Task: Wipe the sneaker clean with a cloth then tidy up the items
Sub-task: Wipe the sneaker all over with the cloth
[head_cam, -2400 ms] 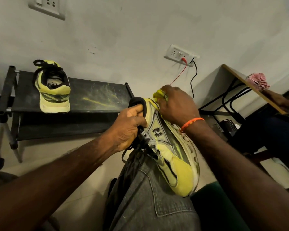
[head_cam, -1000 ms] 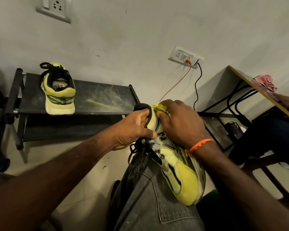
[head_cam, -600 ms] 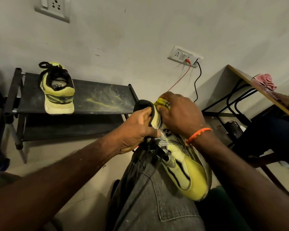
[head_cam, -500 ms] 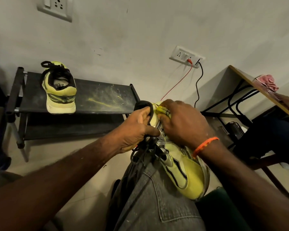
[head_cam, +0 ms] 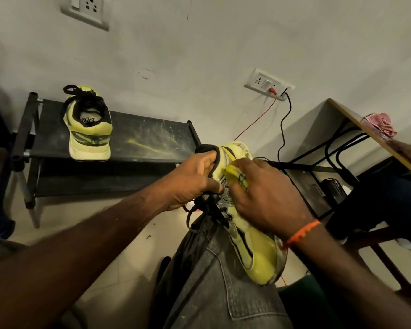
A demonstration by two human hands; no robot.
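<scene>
A yellow-green sneaker point(head_cam: 259, 255) with black laces lies on its side across my knee in grey jeans, toe pointing toward me. My left hand point(head_cam: 190, 184) grips its black heel collar, thumb hooked inside the opening. My right hand point(head_cam: 268, 200), with an orange wristband, presses a bunched yellow cloth point(head_cam: 235, 178) against the sneaker's side near the heel. The matching second sneaker point(head_cam: 88, 129) stands on the black shoe rack point(head_cam: 152, 143) at the left, heel toward me.
Yellow dust streaks the rack's top shelf. A wall socket point(head_cam: 268, 87) holds a red and a black cable that hang down behind the sneaker. A wooden table point(head_cam: 356, 125) with a red checked cloth point(head_cam: 380, 122) stands at the right, and another person's leg is beside it.
My right hand has slid the cloth down the sneaker's side from the heel top toward the middle. The left hand keeps its hold on the heel collar.
</scene>
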